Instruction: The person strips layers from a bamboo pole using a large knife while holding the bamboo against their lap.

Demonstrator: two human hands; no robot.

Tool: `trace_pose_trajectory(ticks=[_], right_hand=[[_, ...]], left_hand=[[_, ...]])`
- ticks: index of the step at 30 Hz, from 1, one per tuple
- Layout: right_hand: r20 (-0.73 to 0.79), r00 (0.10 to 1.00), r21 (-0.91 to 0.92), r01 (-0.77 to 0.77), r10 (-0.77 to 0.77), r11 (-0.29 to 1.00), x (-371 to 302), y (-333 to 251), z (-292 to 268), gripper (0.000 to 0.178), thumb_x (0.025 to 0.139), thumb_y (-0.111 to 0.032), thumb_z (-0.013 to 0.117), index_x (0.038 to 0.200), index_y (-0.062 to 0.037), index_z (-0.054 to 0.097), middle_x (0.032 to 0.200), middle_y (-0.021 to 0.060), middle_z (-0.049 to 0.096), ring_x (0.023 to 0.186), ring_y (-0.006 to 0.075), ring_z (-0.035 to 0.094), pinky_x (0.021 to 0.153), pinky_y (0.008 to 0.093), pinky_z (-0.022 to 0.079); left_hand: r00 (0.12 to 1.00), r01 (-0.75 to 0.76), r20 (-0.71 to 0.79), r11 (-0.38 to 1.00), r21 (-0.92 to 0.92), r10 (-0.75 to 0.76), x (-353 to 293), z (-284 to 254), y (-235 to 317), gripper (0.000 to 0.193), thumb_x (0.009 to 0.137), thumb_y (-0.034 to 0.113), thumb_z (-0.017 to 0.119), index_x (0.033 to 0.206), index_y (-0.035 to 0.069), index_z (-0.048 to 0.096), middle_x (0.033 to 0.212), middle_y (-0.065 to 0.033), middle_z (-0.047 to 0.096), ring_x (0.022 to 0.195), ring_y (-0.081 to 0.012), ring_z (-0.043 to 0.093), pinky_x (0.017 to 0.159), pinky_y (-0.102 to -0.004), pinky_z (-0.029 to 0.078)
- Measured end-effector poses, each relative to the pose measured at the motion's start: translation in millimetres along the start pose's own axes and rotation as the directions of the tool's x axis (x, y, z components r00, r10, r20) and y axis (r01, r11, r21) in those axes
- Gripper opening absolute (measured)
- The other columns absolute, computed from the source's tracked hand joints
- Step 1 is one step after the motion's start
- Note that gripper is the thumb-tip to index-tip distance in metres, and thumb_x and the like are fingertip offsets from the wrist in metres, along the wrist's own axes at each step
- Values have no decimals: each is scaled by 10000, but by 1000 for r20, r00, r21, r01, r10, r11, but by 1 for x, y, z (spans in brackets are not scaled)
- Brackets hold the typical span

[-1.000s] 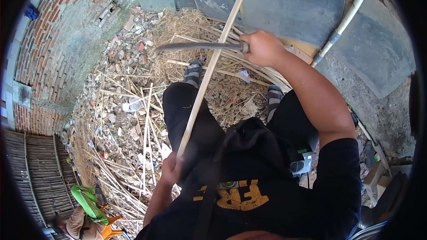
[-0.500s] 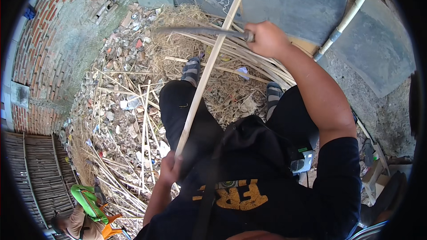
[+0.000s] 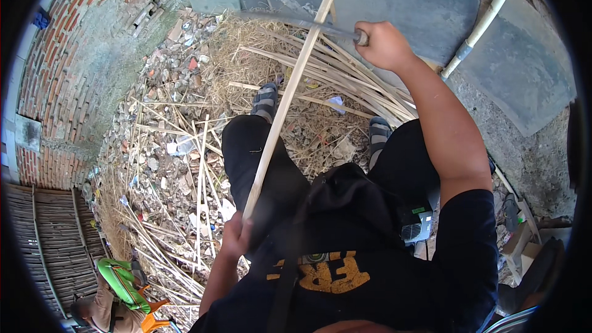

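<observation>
A long pale bamboo strip (image 3: 284,105) slants from my lap up toward the wall panels. My left hand (image 3: 236,234) is closed around its lower end, beside my left thigh. My right hand (image 3: 383,45) grips the handle of a long-bladed knife (image 3: 290,21), probably a machete; the blade is blurred. That blade lies across the strip near its far end and points left. Whether its edge bites into the wood, I cannot tell.
Split bamboo strips (image 3: 351,80) lie piled beyond my feet, and more strips (image 3: 200,191) are strewn over rubble at left. Dry shavings (image 3: 237,55) heap up ahead. A brick wall (image 3: 74,55) stands left, a pale pipe (image 3: 481,31) right. Another person (image 3: 117,296) sits lower left.
My right hand has moved away from me and slightly right, carrying the knife farther up the strip toward its far end. My left hand stays in place on the strip.
</observation>
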State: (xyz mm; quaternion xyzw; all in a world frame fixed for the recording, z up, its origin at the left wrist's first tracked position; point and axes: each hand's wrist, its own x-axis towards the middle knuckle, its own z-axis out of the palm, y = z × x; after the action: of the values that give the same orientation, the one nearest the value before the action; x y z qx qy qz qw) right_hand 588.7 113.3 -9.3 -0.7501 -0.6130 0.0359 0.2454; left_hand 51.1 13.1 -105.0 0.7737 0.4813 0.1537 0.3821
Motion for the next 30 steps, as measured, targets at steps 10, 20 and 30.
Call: trace_pose_trajectory(ticks=[10, 20, 30], right_hand=[[180, 962, -126, 229, -204, 965, -15, -28, -2, 228, 676, -98, 690, 902, -115, 675, 759, 134, 679, 784, 364, 679, 698, 485, 531], [339, 930, -61, 169, -139, 984, -17, -42, 4, 198, 729, -148, 685, 923, -115, 708, 821, 135, 706, 837, 340, 693, 758, 467, 552], [302, 916, -128, 312, -263, 941, -25, -64, 7, 228, 745, -145, 672, 962, -81, 703, 841, 160, 711, 844, 351, 690, 771, 464, 549]], left_hand=[[994, 81, -88, 983, 162, -67, 1, 10, 29, 349, 1010, 308, 501, 882, -15, 536, 693, -268, 582, 670, -458, 615, 597, -459, 459], [993, 62, -112, 983, 173, -43, 5, 14, 20, 423, 1000, 370, 509, 814, -10, 497, 620, -244, 534, 591, -447, 578, 531, -482, 409], [978, 113, -204, 944, 309, -51, -4, 20, 20, 481, 1007, 441, 505, 801, 8, 472, 617, -241, 544, 607, -476, 580, 530, -499, 412]])
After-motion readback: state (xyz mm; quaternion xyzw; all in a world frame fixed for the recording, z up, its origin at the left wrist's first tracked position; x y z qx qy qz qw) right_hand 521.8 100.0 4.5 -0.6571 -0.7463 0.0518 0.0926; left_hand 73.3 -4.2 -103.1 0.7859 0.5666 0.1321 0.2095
